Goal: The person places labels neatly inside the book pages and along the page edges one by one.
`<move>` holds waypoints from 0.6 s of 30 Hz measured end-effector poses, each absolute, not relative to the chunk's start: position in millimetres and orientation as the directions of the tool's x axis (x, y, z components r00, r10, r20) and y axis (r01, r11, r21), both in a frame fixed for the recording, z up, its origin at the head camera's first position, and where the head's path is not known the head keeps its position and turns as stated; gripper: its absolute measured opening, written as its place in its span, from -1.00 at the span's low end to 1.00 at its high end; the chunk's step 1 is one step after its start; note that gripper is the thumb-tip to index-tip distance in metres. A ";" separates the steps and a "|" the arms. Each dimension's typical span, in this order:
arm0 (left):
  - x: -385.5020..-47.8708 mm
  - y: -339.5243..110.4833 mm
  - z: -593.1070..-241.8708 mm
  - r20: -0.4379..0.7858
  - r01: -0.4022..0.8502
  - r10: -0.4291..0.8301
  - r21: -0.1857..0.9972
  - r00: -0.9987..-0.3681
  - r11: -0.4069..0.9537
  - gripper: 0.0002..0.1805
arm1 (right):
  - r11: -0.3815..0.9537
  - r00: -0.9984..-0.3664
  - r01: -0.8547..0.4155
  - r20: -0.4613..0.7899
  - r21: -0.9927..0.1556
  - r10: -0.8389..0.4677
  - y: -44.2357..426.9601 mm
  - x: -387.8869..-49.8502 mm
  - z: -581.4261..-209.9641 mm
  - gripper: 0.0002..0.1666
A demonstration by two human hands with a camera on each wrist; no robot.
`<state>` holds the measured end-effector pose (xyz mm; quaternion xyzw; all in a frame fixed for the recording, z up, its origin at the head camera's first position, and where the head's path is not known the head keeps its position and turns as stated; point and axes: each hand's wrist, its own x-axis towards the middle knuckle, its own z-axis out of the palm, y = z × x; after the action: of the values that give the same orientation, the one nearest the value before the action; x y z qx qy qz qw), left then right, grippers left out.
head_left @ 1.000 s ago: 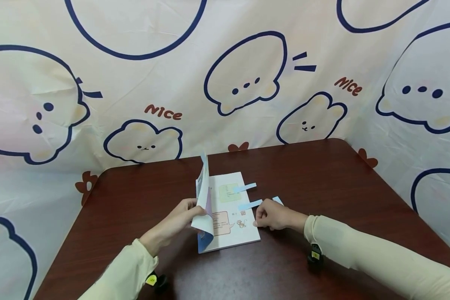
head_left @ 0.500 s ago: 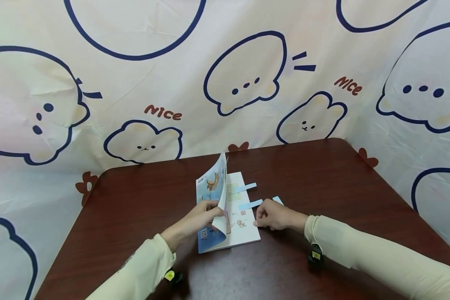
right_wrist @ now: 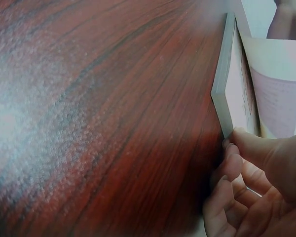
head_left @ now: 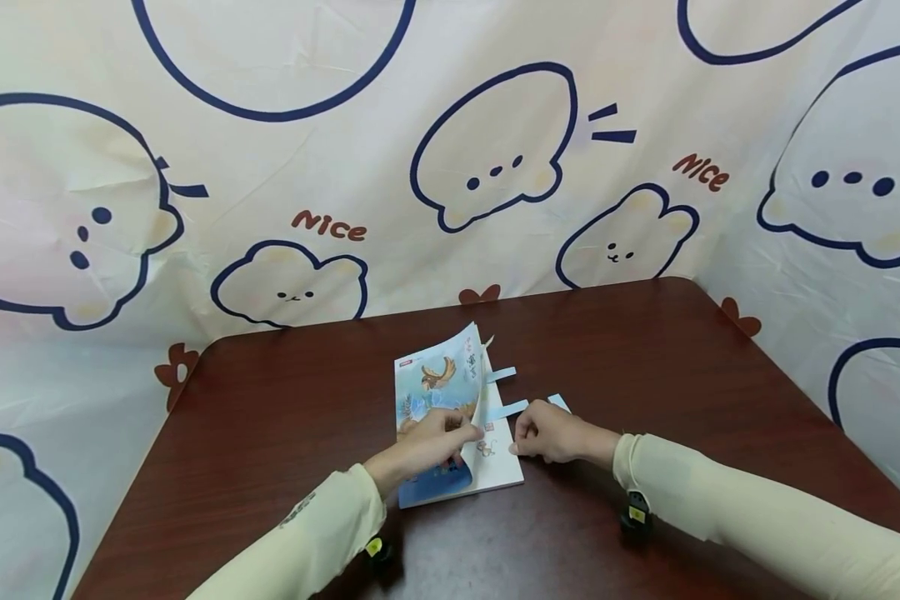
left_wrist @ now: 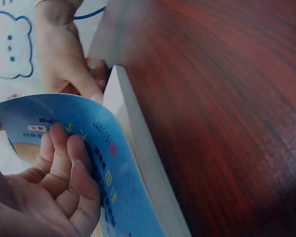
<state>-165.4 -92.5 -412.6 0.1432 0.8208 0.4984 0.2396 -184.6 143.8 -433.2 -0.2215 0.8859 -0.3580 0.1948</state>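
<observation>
A paperback book [head_left: 420, 387] with a blue illustrated cover lies on the table, its cover partly lifted over white printed pages. My left hand [head_left: 431, 437] grips the free edge of that cover, thumb on the page side; in the left wrist view its curled fingers [left_wrist: 81, 182] lie against the blue outer face. At the book's right edge, my right hand [head_left: 555, 431] pinches the page block, and the right wrist view shows its thumb [right_wrist: 251, 145] on the top page. Pale blue paper strips [head_left: 508, 409] stick out of the pages beside this hand.
Another pale blue piece [head_left: 558, 402] shows just behind the right hand; whether it touches the book I cannot tell. The dark brown wooden table [head_left: 285, 417] reaches back to a white cloth backdrop [head_left: 390, 167] with cartoon bears. A dark wrist device [head_left: 634, 512] hangs below the right sleeve.
My left hand has carried the book's cover rightward and down, from nearly upright to slanting low over the pages. The right hand has stayed at the edge of the book.
</observation>
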 end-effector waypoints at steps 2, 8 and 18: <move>-165.4 -88.4 -414.8 -0.250 0.002 0.473 0.882 -0.845 0.471 -0.66 | 0.641 -0.823 -0.262 -0.180 -0.721 -0.539 144.3 -184.7 -433.0 -0.72; -165.5 -80.7 -418.6 -0.263 0.016 0.461 0.855 -0.847 0.518 -0.67 | 0.623 -0.810 -0.274 -0.174 -0.733 -0.561 143.6 -185.3 -433.8 -0.73; -163.5 -68.9 -417.3 -0.255 0.058 0.388 0.769 -0.886 0.636 -0.71 | 0.615 -0.804 -0.265 -0.182 -0.743 -0.566 145.3 -184.9 -432.8 -0.73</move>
<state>-163.5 -68.9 -417.3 0.1265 0.8814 0.4074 0.2030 -184.9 145.3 -432.8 -0.2372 0.8752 -0.3690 0.2039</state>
